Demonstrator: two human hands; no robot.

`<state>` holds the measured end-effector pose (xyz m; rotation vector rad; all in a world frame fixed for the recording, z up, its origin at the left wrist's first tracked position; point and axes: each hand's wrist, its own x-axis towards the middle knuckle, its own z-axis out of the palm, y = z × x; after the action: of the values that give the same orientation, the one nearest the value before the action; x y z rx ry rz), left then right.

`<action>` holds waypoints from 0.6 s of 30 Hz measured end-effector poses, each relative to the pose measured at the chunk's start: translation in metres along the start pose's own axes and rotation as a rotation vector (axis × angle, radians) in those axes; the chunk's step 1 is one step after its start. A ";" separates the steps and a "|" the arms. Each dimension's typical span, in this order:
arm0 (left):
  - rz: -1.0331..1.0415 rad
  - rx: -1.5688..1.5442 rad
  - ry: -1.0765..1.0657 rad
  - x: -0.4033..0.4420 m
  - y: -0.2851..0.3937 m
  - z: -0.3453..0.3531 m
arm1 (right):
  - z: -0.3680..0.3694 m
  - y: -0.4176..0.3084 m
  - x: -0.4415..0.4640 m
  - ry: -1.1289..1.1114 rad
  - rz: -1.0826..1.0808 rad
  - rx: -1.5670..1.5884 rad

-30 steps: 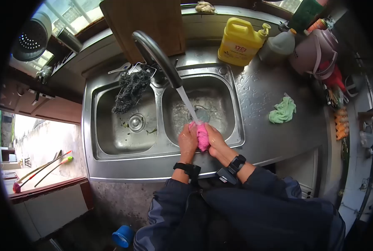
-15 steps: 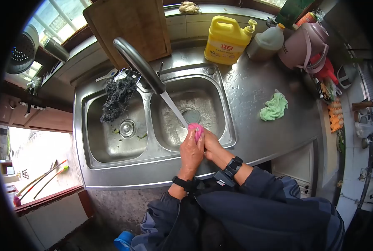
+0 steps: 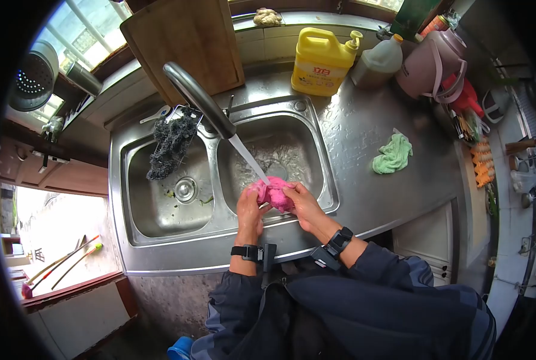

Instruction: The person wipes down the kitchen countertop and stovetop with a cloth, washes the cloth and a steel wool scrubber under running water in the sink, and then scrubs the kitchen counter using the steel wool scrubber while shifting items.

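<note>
A wet pink cloth point(image 3: 274, 194) is held between both hands over the front of the right sink basin point(image 3: 298, 135). Water from the curved faucet point(image 3: 199, 99) runs onto it. My left hand point(image 3: 249, 210) grips the cloth's left side, and my right hand point(image 3: 304, 207) has its right side, fingers bent around the fabric. On the counter to the right lies a crumpled green cloth point(image 3: 393, 153). Dark mesh scrubbing material point(image 3: 172, 144) hangs over the back of the left basin point(image 3: 160, 210), which has small green scraps near its drain.
Behind the sink lean a wooden cutting board point(image 3: 184, 48) and, further right, stand a yellow jug point(image 3: 322, 63), a whitish bottle point(image 3: 377, 62) and a pink thermos point(image 3: 431, 66). A blue container point(image 3: 180, 348) is on the floor. Brooms point(image 3: 63, 261) rest at the left.
The hands have moved apart from their earlier clasp, and the bunched pink cloth now spreads wider between them. The view has shifted slightly.
</note>
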<state>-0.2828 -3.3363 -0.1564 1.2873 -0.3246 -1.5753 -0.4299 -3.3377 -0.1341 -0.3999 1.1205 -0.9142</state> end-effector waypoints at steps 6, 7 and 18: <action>0.081 0.262 -0.032 0.009 -0.002 -0.007 | -0.008 -0.008 0.009 -0.087 -0.120 -0.224; 0.090 0.276 0.002 0.012 0.000 -0.013 | -0.011 -0.011 0.010 -0.061 -0.164 -0.268; 0.133 0.085 0.071 0.005 0.007 -0.026 | -0.020 -0.026 0.024 0.069 -0.250 -0.268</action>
<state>-0.2569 -3.3337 -0.1638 1.3556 -0.4280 -1.4138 -0.4554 -3.3694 -0.1385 -0.7458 1.2812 -1.0033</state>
